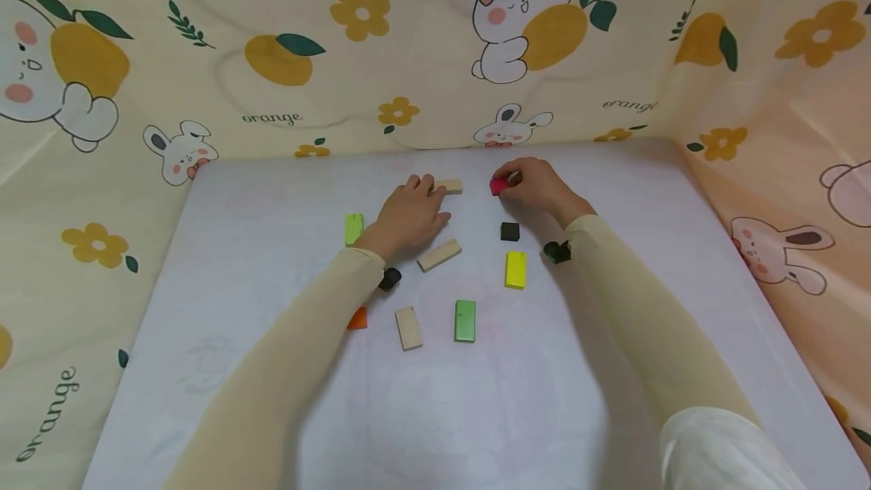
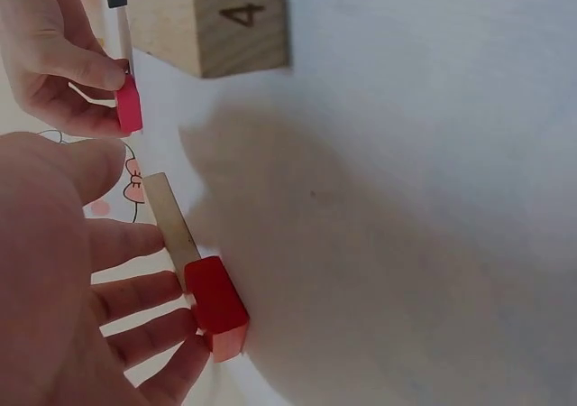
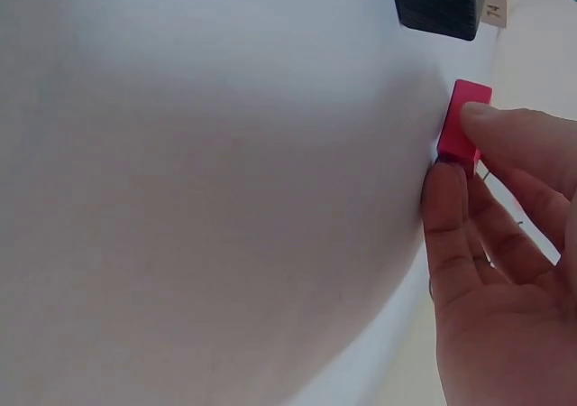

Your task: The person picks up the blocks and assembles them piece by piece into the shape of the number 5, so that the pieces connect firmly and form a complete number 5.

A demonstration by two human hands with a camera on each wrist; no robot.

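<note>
My right hand (image 1: 540, 187) pinches a small pinkish-red block (image 3: 462, 126) between thumb and fingers, at the far side of the white table. To its left, my left hand (image 1: 408, 214) reaches over the table with fingers spread and fairly straight. In the left wrist view its fingertips are at the side of a red block (image 2: 216, 302) and a long wooden block (image 2: 171, 212); contact looks likely at the red one. That red block is hidden beneath the hand in the head view. A tilted wooden block (image 1: 439, 255) lies just nearer than the left hand.
Around the arms lie a black cube (image 1: 509, 231), a dark block (image 1: 558, 252) by the right sleeve, and yellow (image 1: 515, 270), green (image 1: 466, 321), wooden (image 1: 409, 328) and lime (image 1: 354, 229) blocks. The left sleeve partly covers an orange block (image 1: 358, 318) and a black block (image 1: 391, 279). Printed cloth walls (image 1: 422, 51) enclose the table.
</note>
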